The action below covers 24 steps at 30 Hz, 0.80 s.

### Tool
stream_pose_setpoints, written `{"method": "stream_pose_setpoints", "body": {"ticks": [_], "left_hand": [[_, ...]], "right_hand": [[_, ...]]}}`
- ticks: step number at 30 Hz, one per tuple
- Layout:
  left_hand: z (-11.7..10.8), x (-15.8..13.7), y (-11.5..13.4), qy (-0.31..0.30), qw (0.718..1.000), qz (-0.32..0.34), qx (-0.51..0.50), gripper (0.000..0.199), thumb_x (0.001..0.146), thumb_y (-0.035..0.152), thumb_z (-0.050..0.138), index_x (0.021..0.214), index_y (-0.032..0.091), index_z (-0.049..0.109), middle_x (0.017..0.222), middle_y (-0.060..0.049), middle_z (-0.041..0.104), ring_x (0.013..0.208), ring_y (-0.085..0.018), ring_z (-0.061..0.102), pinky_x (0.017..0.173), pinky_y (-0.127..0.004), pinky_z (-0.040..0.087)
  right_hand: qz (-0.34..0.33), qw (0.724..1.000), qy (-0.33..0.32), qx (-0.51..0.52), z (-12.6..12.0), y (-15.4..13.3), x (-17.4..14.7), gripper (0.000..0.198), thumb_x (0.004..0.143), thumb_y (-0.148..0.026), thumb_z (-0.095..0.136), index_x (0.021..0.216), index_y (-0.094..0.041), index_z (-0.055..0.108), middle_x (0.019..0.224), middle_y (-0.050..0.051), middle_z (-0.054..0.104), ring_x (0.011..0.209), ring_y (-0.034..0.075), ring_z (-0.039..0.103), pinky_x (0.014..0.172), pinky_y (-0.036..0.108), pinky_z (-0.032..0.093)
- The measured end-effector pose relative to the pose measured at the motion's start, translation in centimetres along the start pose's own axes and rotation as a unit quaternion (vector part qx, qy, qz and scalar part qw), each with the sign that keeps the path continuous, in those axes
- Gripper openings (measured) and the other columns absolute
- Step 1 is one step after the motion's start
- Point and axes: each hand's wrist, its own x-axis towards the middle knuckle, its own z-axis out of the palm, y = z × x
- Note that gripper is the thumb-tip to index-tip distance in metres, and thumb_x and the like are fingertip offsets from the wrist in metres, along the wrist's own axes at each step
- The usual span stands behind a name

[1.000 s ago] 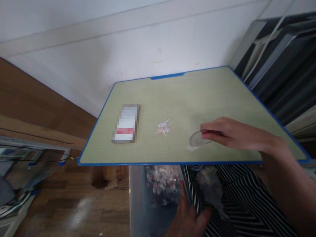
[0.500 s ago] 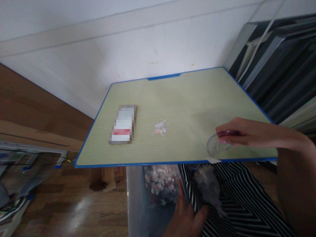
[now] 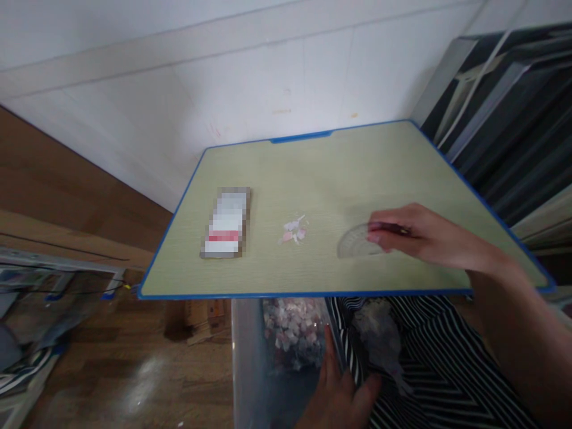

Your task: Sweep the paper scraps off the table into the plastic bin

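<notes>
My right hand [image 3: 402, 235] is closed on a clear half-round protractor [image 3: 357, 241], low over the right half of the table. A dark red, slim thing [image 3: 391, 227] is also in its grip; I cannot tell what kind. Left of the protractor lies a small pile of pale pink and white scraps [image 3: 294, 230]. Below the table's front edge, my left hand [image 3: 337, 387] has its fingers apart, beside a translucent bin [image 3: 243, 363]. One finger points along the bin's right side. Many pale flakes [image 3: 292, 328] fill part of the bin.
The table [image 3: 357, 164] has a blue edge and carries a blurred phone [image 3: 226, 223] on its left. A pale, crumpled thing [image 3: 379, 336] lies on the striped cloth [image 3: 438, 351] over my lap. Dark panels [image 3: 513, 113] lean at the right, by the white wall.
My right hand has moved left with the protractor, closer to the scraps. A white piece at the table's front edge no longer shows there. My left hand stays about the same.
</notes>
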Motion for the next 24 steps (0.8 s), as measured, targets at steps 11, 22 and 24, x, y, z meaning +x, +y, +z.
{"method": "stream_pose_setpoints", "body": {"ticks": [11,22,24], "left_hand": [[-0.8,0.7,0.9,-0.004,1.0,-0.006,0.021,0.059,0.089,0.008,0.059,0.138,0.029,0.032,0.155,-0.017,0.01,0.137,-0.043,0.006,0.099,-0.06,0.035],[-0.4,0.2,0.8,-0.013,1.0,-0.008,0.005,0.065,0.089,0.009,0.059,0.14,0.032,0.025,0.156,-0.016,0.001,0.136,-0.045,-0.006,0.1,-0.06,0.035],[-0.6,0.2,0.9,-0.017,1.0,-0.012,0.013,0.066,0.088,0.007,0.06,0.14,0.031,0.028,0.155,-0.016,0.005,0.136,-0.045,-0.004,0.101,-0.059,0.035]], "right_hand": [[0.026,0.991,0.106,-0.082,5.4,-0.5,3.9,0.022,0.088,-0.029,0.044,0.069,-0.019,0.047,0.055,-0.002,0.048,0.048,0.01,0.041,0.05,0.025,0.025],[0.019,0.988,0.146,-0.042,5.3,0.0,3.4,0.021,0.088,-0.03,0.044,0.069,-0.02,0.043,0.055,-0.003,0.046,0.048,0.009,0.04,0.05,0.025,0.028],[0.019,0.99,0.135,-0.044,5.4,0.0,3.5,0.022,0.088,-0.03,0.044,0.069,-0.02,0.044,0.055,-0.003,0.046,0.048,0.009,0.04,0.05,0.025,0.027]]}}
